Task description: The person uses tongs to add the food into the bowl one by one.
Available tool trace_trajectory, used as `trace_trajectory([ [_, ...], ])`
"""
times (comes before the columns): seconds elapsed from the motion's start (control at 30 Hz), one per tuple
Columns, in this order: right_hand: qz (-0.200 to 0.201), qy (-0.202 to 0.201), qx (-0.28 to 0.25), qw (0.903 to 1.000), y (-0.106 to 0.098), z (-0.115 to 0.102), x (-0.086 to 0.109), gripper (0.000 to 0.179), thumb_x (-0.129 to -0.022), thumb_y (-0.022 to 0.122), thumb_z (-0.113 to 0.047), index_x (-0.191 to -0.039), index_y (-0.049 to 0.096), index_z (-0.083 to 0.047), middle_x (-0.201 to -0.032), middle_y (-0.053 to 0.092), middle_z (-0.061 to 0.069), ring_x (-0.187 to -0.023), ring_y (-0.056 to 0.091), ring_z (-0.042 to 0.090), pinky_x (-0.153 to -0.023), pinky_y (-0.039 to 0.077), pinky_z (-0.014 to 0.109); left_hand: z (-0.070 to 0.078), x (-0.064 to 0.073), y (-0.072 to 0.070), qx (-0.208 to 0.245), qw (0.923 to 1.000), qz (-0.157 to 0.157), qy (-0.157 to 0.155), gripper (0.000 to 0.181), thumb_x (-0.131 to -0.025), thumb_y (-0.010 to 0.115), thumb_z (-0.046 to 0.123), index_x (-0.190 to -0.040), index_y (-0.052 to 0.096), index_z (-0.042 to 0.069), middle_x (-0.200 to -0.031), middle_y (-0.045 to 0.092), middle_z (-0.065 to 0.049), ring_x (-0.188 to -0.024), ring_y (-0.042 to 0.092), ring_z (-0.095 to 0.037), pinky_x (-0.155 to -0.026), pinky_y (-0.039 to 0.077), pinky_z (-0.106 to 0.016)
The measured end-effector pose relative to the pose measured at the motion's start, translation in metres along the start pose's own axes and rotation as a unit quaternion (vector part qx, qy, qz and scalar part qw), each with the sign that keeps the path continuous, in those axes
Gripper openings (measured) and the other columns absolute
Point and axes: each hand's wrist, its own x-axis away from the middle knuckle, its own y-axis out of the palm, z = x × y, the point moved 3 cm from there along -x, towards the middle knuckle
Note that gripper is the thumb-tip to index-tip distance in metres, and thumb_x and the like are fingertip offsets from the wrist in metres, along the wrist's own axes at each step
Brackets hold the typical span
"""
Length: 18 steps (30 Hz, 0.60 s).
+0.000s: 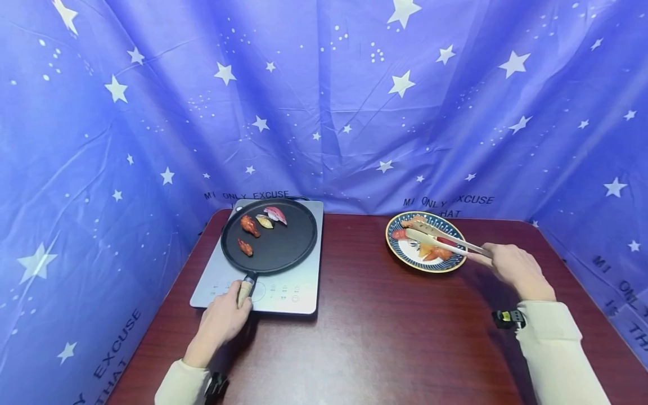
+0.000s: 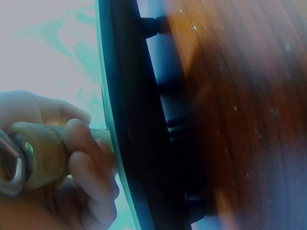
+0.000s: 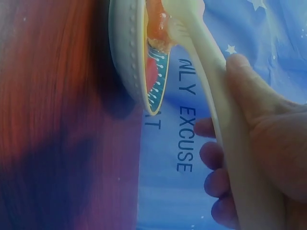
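Observation:
My left hand (image 1: pixel 225 312) grips the wooden handle (image 1: pixel 244 292) of a round black frying pan (image 1: pixel 283 253). In the left wrist view, its fingers (image 2: pixel 91 175) curl round that handle. Two browned chicken pieces (image 1: pixel 249 225), a pale yellowish piece (image 1: pixel 264 221) and a red-and-white piece (image 1: pixel 275 215) lie in the pan's far left half. My right hand (image 1: pixel 518 270) holds a pair of light-coloured tongs (image 1: pixel 445 245), their tips among the food on a patterned plate (image 1: pixel 400 257). The right wrist view has an orange piece (image 3: pixel 157 21) beside the tips; whether they pinch it, I cannot tell.
The pan rests on a silver induction cooktop (image 1: pixel 304 289) at the left of the dark red table (image 1: pixel 374 332). Blue star-print cloth (image 1: pixel 344 140) hangs behind the table and along both sides. Several food pieces, including a reddish one (image 1: pixel 399 234), are on the plate.

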Motion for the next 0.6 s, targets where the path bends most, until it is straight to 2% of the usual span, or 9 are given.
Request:
trace_trajectory([
  [0.17,0.007,-0.015,-0.005,0.9999,0.0018,0.0013,-0.0007,0.037,-0.089,0.058,-0.048,-0.072,0.056,-0.015,-0.06,0.046,-0.001,-0.059,0.051,0.024,-0.054,0.039,0.047,0.0,-0.0003,0.0005,-0.007,1.0,-0.001,-0.002,0.05,-0.089,0.052,0.028,-0.133,0.044,0.004,-0.087,0.062,-0.021,-0.074,0.06,-0.034,-0.056,0.043,-0.046],
  [0.4,-0.027,0.027,-0.011,0.9992,0.008,-0.0024,-0.0071,0.048,-0.091,0.049,-0.056,-0.075,0.057,-0.011,-0.062,0.049,0.005,-0.057,0.051,0.028,-0.05,0.037,0.045,0.0011,-0.0014,-0.0004,-0.009,0.9999,-0.006,-0.004,0.05,-0.089,0.052,0.027,-0.133,0.044,0.004,-0.087,0.061,-0.022,-0.075,0.06,-0.035,-0.057,0.043,-0.047],
  [0.6,-0.024,0.026,-0.012,0.9993,0.0051,-0.0068,-0.007,0.047,-0.091,0.051,-0.054,-0.077,0.059,-0.009,-0.069,0.058,0.013,-0.063,0.057,0.036,-0.052,0.04,0.05,0.0019,-0.0017,0.0007,-0.01,0.9999,-0.005,-0.005,0.049,-0.089,0.051,0.027,-0.131,0.045,0.004,-0.086,0.061,-0.022,-0.074,0.06,-0.034,-0.056,0.043,-0.046],
])
